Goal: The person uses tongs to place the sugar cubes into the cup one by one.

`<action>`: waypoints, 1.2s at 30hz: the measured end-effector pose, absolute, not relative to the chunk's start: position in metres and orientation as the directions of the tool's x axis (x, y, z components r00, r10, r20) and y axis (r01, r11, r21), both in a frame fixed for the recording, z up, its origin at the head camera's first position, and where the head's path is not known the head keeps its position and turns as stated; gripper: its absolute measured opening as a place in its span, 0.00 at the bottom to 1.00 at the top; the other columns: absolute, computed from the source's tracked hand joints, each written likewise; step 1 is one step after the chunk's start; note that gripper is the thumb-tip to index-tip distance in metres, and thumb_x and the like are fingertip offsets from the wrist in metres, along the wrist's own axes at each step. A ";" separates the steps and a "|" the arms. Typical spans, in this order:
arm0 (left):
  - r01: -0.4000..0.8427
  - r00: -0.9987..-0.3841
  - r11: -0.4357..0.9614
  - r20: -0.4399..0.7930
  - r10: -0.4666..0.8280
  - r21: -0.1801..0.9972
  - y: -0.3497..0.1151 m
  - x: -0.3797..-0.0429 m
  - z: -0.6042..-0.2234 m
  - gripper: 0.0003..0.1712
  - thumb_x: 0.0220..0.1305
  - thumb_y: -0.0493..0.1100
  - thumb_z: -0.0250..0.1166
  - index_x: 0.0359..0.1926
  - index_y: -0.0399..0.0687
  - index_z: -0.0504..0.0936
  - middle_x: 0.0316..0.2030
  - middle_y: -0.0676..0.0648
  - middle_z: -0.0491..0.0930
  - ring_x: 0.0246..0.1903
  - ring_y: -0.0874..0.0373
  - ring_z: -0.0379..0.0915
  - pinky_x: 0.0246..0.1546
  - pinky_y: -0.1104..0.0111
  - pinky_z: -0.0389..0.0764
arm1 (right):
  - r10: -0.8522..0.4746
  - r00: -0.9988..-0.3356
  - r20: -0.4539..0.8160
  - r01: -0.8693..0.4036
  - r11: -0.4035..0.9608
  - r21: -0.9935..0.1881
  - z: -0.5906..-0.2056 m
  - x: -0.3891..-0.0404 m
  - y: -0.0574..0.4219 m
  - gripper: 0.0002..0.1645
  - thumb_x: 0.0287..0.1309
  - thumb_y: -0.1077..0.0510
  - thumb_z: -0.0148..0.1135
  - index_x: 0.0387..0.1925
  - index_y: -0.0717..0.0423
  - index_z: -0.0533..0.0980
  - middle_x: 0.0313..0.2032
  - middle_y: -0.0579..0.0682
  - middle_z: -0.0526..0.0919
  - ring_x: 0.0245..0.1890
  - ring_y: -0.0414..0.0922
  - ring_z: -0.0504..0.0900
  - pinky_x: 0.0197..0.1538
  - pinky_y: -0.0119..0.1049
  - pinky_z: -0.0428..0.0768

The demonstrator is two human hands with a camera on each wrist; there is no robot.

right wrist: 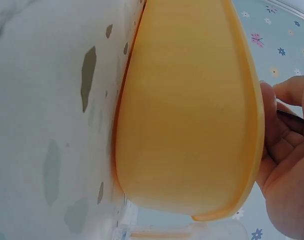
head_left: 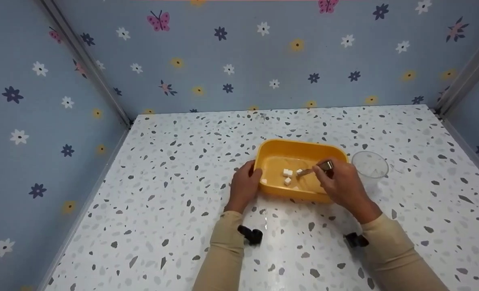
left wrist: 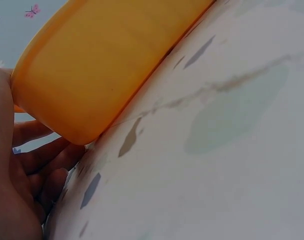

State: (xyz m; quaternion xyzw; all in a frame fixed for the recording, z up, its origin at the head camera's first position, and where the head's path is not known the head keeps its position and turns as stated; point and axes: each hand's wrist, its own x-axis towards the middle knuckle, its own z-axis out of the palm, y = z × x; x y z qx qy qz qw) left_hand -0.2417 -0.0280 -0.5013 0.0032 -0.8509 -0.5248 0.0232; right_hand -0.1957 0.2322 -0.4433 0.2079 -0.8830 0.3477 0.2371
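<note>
A yellow plastic tub (head_left: 300,195) stands on the table, with several small white cubes (head_left: 287,181) on its floor. My left hand (head_left: 244,184) grips the tub's left end, thumb at the rim and fingers round the outer side; the left wrist view shows those fingers (left wrist: 46,155) against the tub's corner. Over the tub's right part, my right hand (head_left: 342,186) holds small metal tongs (head_left: 325,165). Their tips reach down to one white cube (head_left: 299,171); whether they pinch it I cannot tell. In the right wrist view the tub wall (right wrist: 187,110) hides the cubes.
A clear round cup (head_left: 370,165) stands right of the tub, close to my right hand. The speckled table (head_left: 175,194) meets flowered walls (head_left: 255,52) at the back and on both sides.
</note>
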 end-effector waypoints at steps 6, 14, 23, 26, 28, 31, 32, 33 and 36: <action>0.015 -0.999 0.452 0.033 -0.032 0.892 -0.028 -0.242 -0.500 0.27 0.71 0.52 0.54 0.66 0.50 0.76 0.58 0.50 0.79 0.55 0.56 0.74 0.60 0.60 0.73 | -0.195 -0.798 0.571 -0.538 0.658 -0.527 -0.441 -0.196 0.231 0.05 0.61 0.65 0.67 0.35 0.63 0.77 0.23 0.47 0.78 0.20 0.39 0.72 0.21 0.31 0.73; 0.016 -0.999 0.449 0.032 -0.029 0.894 -0.027 -0.243 -0.500 0.27 0.71 0.53 0.54 0.67 0.50 0.75 0.59 0.50 0.79 0.56 0.57 0.73 0.60 0.60 0.72 | -0.174 -0.767 0.618 -0.554 0.664 -0.501 -0.437 -0.195 0.236 0.05 0.60 0.66 0.67 0.33 0.63 0.76 0.23 0.47 0.78 0.19 0.38 0.72 0.20 0.29 0.71; 0.014 -0.999 0.444 0.031 -0.033 0.896 -0.028 -0.243 -0.502 0.26 0.70 0.51 0.54 0.65 0.49 0.77 0.57 0.50 0.80 0.51 0.56 0.74 0.58 0.60 0.73 | -0.169 -0.723 0.670 -0.580 0.676 -0.455 -0.433 -0.195 0.243 0.06 0.58 0.67 0.67 0.30 0.63 0.76 0.19 0.46 0.76 0.17 0.37 0.69 0.19 0.26 0.67; -0.004 -0.999 0.435 0.012 -0.036 0.901 -0.027 -0.243 -0.501 0.27 0.70 0.52 0.53 0.66 0.49 0.76 0.57 0.50 0.79 0.52 0.57 0.74 0.59 0.61 0.73 | -0.165 -0.710 0.685 -0.585 0.680 -0.442 -0.430 -0.194 0.244 0.06 0.58 0.67 0.67 0.30 0.63 0.76 0.20 0.47 0.76 0.17 0.37 0.69 0.19 0.26 0.67; -0.016 -0.999 0.440 0.003 -0.042 0.898 -0.027 -0.243 -0.501 0.27 0.70 0.53 0.53 0.66 0.50 0.76 0.58 0.51 0.79 0.52 0.58 0.74 0.59 0.61 0.73 | -0.161 -0.707 0.689 -0.585 0.680 -0.441 -0.427 -0.193 0.245 0.06 0.58 0.68 0.66 0.29 0.63 0.75 0.19 0.47 0.76 0.17 0.37 0.69 0.19 0.26 0.67; -0.023 -0.999 0.448 -0.003 -0.047 0.894 -0.026 -0.243 -0.501 0.28 0.70 0.53 0.53 0.66 0.49 0.75 0.58 0.51 0.79 0.52 0.58 0.74 0.59 0.62 0.73 | -0.147 -0.707 0.692 -0.578 0.683 -0.446 -0.424 -0.191 0.246 0.07 0.58 0.68 0.66 0.28 0.63 0.74 0.19 0.47 0.75 0.17 0.37 0.69 0.19 0.25 0.67; -0.025 -0.999 0.450 -0.004 -0.048 0.892 -0.026 -0.243 -0.501 0.28 0.70 0.53 0.53 0.66 0.50 0.75 0.58 0.51 0.79 0.52 0.59 0.74 0.59 0.62 0.74 | -0.142 -0.707 0.693 -0.575 0.685 -0.447 -0.423 -0.191 0.246 0.07 0.58 0.68 0.66 0.28 0.63 0.74 0.19 0.47 0.75 0.17 0.37 0.69 0.19 0.25 0.68; -0.024 -0.999 0.449 -0.003 -0.047 0.893 -0.026 -0.243 -0.501 0.28 0.70 0.53 0.53 0.67 0.49 0.75 0.58 0.51 0.79 0.52 0.59 0.74 0.58 0.62 0.74 | -0.138 -0.708 0.692 -0.573 0.685 -0.450 -0.422 -0.190 0.247 0.08 0.59 0.68 0.66 0.28 0.63 0.74 0.19 0.47 0.75 0.16 0.37 0.69 0.19 0.24 0.68; -0.016 -0.999 0.441 0.004 -0.046 0.897 -0.027 -0.242 -0.501 0.27 0.70 0.52 0.53 0.66 0.49 0.75 0.58 0.50 0.79 0.52 0.58 0.74 0.58 0.62 0.74 | -0.130 -0.706 0.696 -0.570 0.687 -0.450 -0.419 -0.190 0.247 0.07 0.59 0.67 0.65 0.28 0.64 0.74 0.19 0.47 0.75 0.16 0.38 0.70 0.20 0.24 0.68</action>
